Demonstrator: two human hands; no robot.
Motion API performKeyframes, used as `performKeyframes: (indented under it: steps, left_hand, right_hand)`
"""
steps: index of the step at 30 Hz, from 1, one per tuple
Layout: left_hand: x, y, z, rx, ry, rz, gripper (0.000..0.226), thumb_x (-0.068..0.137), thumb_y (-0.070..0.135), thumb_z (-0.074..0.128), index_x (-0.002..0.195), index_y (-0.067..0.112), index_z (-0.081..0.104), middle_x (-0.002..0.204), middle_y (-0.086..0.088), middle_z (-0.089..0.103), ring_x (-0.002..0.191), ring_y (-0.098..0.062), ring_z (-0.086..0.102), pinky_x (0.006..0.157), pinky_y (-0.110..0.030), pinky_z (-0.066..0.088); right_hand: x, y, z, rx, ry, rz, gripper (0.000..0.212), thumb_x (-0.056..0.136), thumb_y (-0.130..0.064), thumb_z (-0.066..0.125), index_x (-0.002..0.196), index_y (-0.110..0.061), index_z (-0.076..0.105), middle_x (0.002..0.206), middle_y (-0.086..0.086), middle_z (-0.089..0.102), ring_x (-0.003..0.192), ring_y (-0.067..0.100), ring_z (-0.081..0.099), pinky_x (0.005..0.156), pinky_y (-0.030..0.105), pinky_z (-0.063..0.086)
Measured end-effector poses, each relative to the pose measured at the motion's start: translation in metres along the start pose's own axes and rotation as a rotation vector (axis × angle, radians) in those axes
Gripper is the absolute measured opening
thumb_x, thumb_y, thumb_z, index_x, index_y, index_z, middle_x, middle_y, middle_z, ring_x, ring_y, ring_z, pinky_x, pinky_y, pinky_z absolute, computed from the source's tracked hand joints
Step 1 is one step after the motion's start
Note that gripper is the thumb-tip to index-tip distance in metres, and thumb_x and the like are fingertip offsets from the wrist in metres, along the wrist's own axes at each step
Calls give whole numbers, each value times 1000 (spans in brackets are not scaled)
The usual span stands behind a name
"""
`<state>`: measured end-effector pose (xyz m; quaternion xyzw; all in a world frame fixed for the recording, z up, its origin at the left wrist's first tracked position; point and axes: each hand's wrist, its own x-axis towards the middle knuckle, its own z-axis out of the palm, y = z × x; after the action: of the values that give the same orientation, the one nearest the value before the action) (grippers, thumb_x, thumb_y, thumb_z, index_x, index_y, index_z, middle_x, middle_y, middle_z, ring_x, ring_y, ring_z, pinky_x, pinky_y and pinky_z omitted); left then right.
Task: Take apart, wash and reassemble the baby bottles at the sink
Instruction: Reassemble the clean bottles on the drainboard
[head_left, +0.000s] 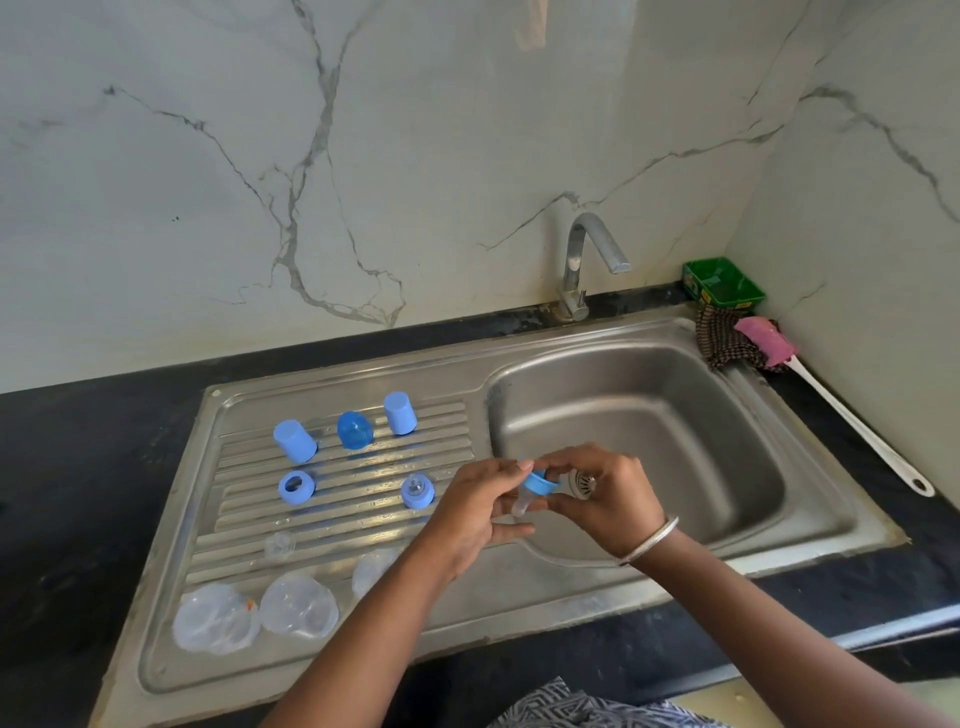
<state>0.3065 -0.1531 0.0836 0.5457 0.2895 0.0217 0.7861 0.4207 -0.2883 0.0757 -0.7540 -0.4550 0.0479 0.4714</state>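
left hand (480, 512) and right hand (597, 499): fingers pinch blue collar ring (537, 483) with clear teat (521, 506), held over the sink basin's (727, 415) left rim | risk: slick teat slips, drops toward drain (583, 482); uneven seating could leak later

White marble-look wall panels (415, 156) with grey veins cover the far side and turn a corner at the right, where a second veined panel (857, 208) runs toward the near side. Below them a black desk (78, 467) stretches from left to right, with a stainless steel sink (649, 415) set into it, its ribbed drainboard (337, 519) on the left and its basin on the right, and a chrome tap (587, 260) standing at the far edge. Soft, even light brightens the walls and glints off the steel.
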Motion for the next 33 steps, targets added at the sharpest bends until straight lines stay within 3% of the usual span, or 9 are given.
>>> performKeyframes:
  steps: [2, 4, 8, 11, 14, 17, 20, 26, 33]
  left_hand:
    - [3, -2, -1, -29, -21, 49, 13, 97, 16, 60, 99, 16, 73, 96, -4, 75, 89, -14, 70, 90, -47, 56]
    - [6, -5, -2, -12, -2, 111, 19, 98, 11, 58, 110, 18, 69, 104, -1, 74, 103, -16, 67, 97, -46, 53]
    - [11, -5, 6, 121, 39, 294, 35, 87, 12, 62, 122, 14, 62, 110, 6, 74, 110, -9, 64, 94, -22, 49]
    - [14, -5, 15, 156, 29, 349, 39, 86, 10, 57, 125, 8, 59, 113, 7, 73, 111, -7, 64, 95, -21, 48]
    - [15, -7, 23, 157, 29, 358, 38, 89, 9, 54, 128, 10, 58, 120, 5, 71, 118, -11, 62, 99, -22, 46]
    - [19, -7, 33, 154, 37, 335, 41, 88, 8, 56, 129, 12, 60, 126, -4, 69, 124, -20, 61, 106, -30, 46]
    - [19, -6, 42, 155, 91, 299, 41, 81, 6, 60, 120, 16, 69, 118, -8, 72, 116, -23, 65, 101, -32, 49]
    - [20, -12, 56, 553, 419, 258, 20, 93, 23, 68, 99, 41, 76, 92, 4, 75, 87, -17, 72, 81, -47, 60]
    - [17, -3, 55, 861, 522, 317, 16, 90, 16, 68, 100, 22, 79, 85, 9, 75, 79, -5, 69, 74, -26, 56]
  right_hand:
    - [2, 10, -6, -23, -12, -177, 36, 63, -10, 88, 94, -24, 75, 92, -29, 64, 89, 0, 62, 79, 22, 51]
    - [4, 16, -9, 68, -55, -204, 32, 68, -7, 82, 97, -19, 75, 105, -16, 68, 99, 6, 64, 81, 23, 52]
    - [12, 20, -13, 386, 36, 239, 24, 80, -7, 77, 98, -20, 70, 105, -2, 69, 88, 17, 70, 66, 32, 58]
    - [22, 28, -17, 541, -110, 485, 17, 83, -7, 75, 96, -16, 71, 93, 8, 72, 73, 22, 72, 63, 41, 60]
    - [27, 30, -21, 632, -142, 528, 15, 84, -4, 74, 93, -16, 73, 85, 13, 73, 72, 27, 72, 63, 40, 60]
    - [27, 39, -20, 540, -122, 498, 23, 83, -5, 73, 84, -28, 75, 80, 6, 74, 73, 28, 72, 64, 41, 61]
    - [24, 48, -16, 434, -122, 438, 14, 80, -22, 75, 75, -35, 75, 73, -5, 73, 69, 22, 71, 65, 45, 61]
    - [17, 52, -15, 181, -80, 311, 2, 80, -19, 75, 80, -22, 75, 71, -9, 70, 65, 8, 64, 67, 32, 55]
    - [28, 39, -26, 206, -300, 376, 19, 68, -22, 83, 82, -31, 73, 66, -16, 66, 61, -4, 61, 55, 8, 43]
